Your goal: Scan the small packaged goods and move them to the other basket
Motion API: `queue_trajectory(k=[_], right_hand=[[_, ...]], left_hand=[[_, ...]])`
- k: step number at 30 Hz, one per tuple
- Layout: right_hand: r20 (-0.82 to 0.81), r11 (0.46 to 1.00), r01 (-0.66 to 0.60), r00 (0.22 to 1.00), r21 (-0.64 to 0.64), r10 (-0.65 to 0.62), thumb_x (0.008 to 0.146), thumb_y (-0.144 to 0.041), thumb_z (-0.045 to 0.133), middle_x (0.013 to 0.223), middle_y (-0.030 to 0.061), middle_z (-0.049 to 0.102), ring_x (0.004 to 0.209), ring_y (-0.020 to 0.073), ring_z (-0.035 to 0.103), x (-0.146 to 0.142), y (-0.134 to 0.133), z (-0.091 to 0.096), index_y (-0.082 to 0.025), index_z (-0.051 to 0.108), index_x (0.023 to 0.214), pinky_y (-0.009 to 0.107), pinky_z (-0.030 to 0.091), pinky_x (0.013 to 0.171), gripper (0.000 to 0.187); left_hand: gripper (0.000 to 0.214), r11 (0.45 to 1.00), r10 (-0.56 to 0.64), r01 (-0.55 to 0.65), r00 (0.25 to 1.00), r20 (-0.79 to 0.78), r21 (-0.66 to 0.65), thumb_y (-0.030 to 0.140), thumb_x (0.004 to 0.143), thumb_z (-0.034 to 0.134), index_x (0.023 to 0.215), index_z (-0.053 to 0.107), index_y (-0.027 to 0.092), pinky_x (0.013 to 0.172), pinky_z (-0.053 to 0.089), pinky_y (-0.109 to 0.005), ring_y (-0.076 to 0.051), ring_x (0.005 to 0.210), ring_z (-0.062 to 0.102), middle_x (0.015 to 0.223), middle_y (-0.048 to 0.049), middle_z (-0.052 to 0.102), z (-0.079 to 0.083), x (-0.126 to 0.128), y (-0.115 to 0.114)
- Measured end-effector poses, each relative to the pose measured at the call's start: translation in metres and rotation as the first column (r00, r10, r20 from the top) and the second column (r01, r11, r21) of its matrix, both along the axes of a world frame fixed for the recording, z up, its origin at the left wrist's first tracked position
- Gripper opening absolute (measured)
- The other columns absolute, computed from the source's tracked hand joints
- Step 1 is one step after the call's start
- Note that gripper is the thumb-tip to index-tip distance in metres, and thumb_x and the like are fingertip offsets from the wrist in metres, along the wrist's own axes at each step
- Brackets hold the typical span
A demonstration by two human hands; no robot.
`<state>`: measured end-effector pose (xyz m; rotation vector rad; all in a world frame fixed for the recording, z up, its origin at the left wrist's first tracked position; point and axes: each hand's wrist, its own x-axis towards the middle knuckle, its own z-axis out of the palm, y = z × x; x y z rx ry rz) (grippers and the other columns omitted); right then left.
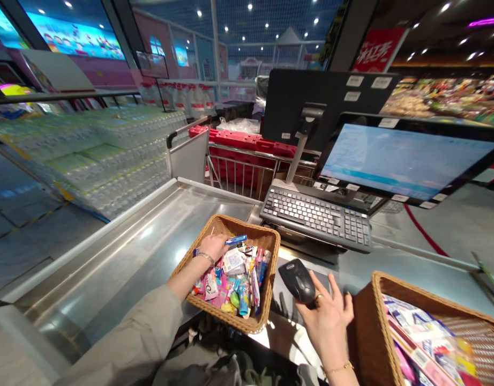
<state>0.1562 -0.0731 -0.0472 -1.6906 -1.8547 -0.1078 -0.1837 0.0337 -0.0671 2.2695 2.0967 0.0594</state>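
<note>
My left hand [214, 246] is inside a brown woven basket [276, 252], its fingers closed on a slim blue packet [236, 239] near the far rim. Small packaged goods [233, 262] in many colours fill this basket, among them a blue tube [243, 297]. To the right of the basket, my right hand [325, 308] grips a black barcode scanner [297, 281] between thumb and fingers, with the other fingers spread. The scanner is held above the counter, close to the basket's right side.
A second woven basket [378, 300] with a long pink box [421, 351] and other packages stands at the right. Behind the hands are a keyboard [317, 217] and a lit monitor [408, 158]. The metal counter [122, 262] has a raised left edge; a cart [239, 171] stands beyond.
</note>
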Motion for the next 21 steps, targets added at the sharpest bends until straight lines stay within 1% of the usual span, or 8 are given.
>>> queue_trajectory(k=[2,5,8,12,14,17,21], right_hand=[[-0.011,0.999,-0.014,1.0,-0.029,0.014,0.079,-0.047,0.054,0.12,0.0021,0.069,0.135,0.0336,0.038,0.001,-0.001,-0.001,-0.026,0.07,0.075,0.061,0.014,0.11,0.026],[-0.021,0.996,-0.053,0.998,-0.07,0.052,0.078,-0.049,0.056,0.122,0.0017,0.068,0.135,0.0343,0.037,0.002,-0.002,-0.001,-0.027,0.07,0.074,0.061,0.012,0.111,0.027],[-0.042,0.998,-0.026,0.999,-0.059,0.024,0.079,-0.047,0.053,0.121,0.0027,0.069,0.136,0.0336,0.037,-0.001,-0.005,0.002,-0.026,0.069,0.072,0.061,0.012,0.111,0.027],[-0.064,1.0,-0.013,0.998,-0.014,0.012,0.079,-0.045,0.052,0.118,0.0019,0.07,0.134,0.0326,0.04,-0.005,-0.009,0.005,-0.026,0.067,0.068,0.06,0.015,0.11,0.027],[-0.069,1.0,-0.019,0.997,-0.007,0.018,0.078,-0.046,0.052,0.118,0.0013,0.07,0.133,0.0328,0.041,-0.005,-0.01,0.006,-0.026,0.067,0.068,0.06,0.015,0.11,0.027],[-0.076,1.0,-0.018,0.997,-0.004,0.018,0.077,-0.045,0.053,0.118,0.001,0.07,0.133,0.033,0.041,-0.002,-0.012,0.006,-0.026,0.068,0.07,0.06,0.014,0.111,0.026],[-0.075,1.0,-0.011,0.997,-0.026,0.009,0.077,-0.044,0.053,0.119,0.001,0.07,0.134,0.033,0.041,0.0,-0.013,0.008,-0.026,0.069,0.072,0.059,0.013,0.111,0.024]], left_hand=[[0.033,0.998,0.057,-0.056,0.998,0.038,-0.031,0.038,0.089,0.052,0.117,0.066,0.029,0.084,0.05,-0.031,-0.022,0.097,0.069,0.111,-0.0037,0.073,0.007,-0.001,-0.008],[0.034,0.991,0.104,-0.095,0.99,0.096,-0.094,0.045,0.088,0.053,0.116,0.068,0.032,0.076,0.05,-0.027,-0.021,0.093,0.071,0.103,-0.0009,0.076,0.012,-0.004,-0.015],[0.031,0.981,0.13,-0.107,0.981,0.143,-0.159,0.043,0.087,0.055,0.112,0.07,0.033,0.072,0.049,-0.025,-0.019,0.09,0.071,0.099,0.0014,0.077,0.01,-0.007,-0.018],[0.028,0.97,0.137,-0.098,0.976,0.169,-0.224,0.039,0.086,0.055,0.105,0.074,0.031,0.066,0.048,-0.025,-0.017,0.077,0.072,0.089,0.0017,0.077,0.001,-0.005,-0.015],[0.028,0.97,0.129,-0.089,0.978,0.167,-0.227,0.037,0.086,0.053,0.101,0.075,0.031,0.069,0.049,-0.026,-0.017,0.077,0.071,0.087,0.0019,0.077,-0.004,-0.003,-0.012],[0.03,0.978,0.132,-0.107,0.982,0.134,-0.181,0.039,0.089,0.05,0.103,0.074,0.032,0.08,0.048,-0.029,-0.019,0.091,0.07,0.098,0.0008,0.077,-0.01,0.003,-0.006],[0.032,0.99,0.136,-0.133,0.989,0.064,-0.055,0.042,0.092,0.047,0.109,0.072,0.03,0.094,0.043,-0.043,-0.027,0.109,0.062,0.111,-0.0057,0.073,-0.012,0.012,-0.006]])
